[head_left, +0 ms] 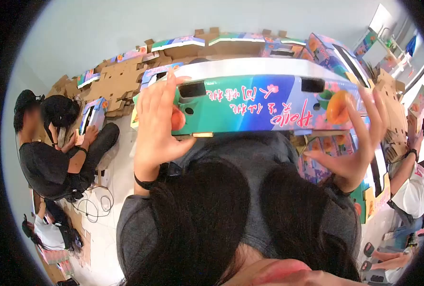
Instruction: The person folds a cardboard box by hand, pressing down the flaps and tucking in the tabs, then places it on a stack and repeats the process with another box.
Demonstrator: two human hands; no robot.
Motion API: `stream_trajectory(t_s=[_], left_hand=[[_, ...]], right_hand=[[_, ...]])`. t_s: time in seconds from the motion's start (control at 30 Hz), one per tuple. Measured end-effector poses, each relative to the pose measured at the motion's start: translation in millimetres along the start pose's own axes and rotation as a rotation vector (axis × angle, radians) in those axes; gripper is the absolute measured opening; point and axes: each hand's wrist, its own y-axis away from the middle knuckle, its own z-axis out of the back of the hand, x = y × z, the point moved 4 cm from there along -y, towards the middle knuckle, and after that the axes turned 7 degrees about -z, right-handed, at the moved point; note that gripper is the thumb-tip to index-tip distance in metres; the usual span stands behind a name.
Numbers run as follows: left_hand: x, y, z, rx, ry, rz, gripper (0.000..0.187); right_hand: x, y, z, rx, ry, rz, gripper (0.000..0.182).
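A printed cardboard peach box [250, 102] is held up across my chest, its green, blue and purple side facing up with the lettering upside down. Two dark slots and a small round hole show in this side, and a white panel [264, 66] runs along its far edge. My left hand [157, 126] grips the left end, fingers over the far edge and thumb at the near edge. At the right end my right hand [362, 128] has its fingers against the printed peach and the corner. Its thumb is spread away, below the near edge.
Brown cardboard [114, 86] and more printed boxes [178, 44] lie along the wall. A tall box [338, 55] stands at the far right. At left, a seated person [45, 157] handles another box. A cable [95, 205] loops on the floor; another person [414, 190] works at right.
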Motion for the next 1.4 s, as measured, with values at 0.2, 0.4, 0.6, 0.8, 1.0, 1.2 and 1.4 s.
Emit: stream_trajectory(t_s=[0.2, 0.4, 0.6, 0.8, 1.0, 1.2, 1.4], left_hand=[[-13.9, -3.3, -5.3, 0.045, -0.037, -0.012, 0.099], [-21.1, -8.1, -15.3, 0.08, -0.107, -0.083, 0.094], [-18.8, -7.3, -17.1, 0.072, -0.118, -0.096, 0.098], [-19.2, -16.0, -16.9, -0.072, -0.171, 0.037, 0.106], [-4.5, -10.3, -14.8, -0.211, -0.25, 0.214, 0.111], [-4.0, -3.0, -12.6, -0.231, -0.317, 0.256, 0.12], [-23.9, -0.1, -26.2, -0.189, -0.299, 0.216, 0.118]], right_hand=[[-13.3, -11.7, -42.0, 0.194, 0.13, -0.139, 0.116], [-21.5, -7.0, -54.4, 0.097, 0.102, -0.164, 0.113], [-30.5, -0.1, -62.0, 0.124, 0.052, -0.177, 0.107], [-20.4, -0.4, -56.7, -0.284, 0.252, -0.14, 0.091], [-12.8, -4.9, -80.0, -0.15, -0.529, -0.072, 0.022], [-12.7, -13.1, -191.3, 0.572, -1.489, -0.541, 0.079], [41.0, -41.9, -196.0, 0.421, -1.7, -0.674, 0.079]])
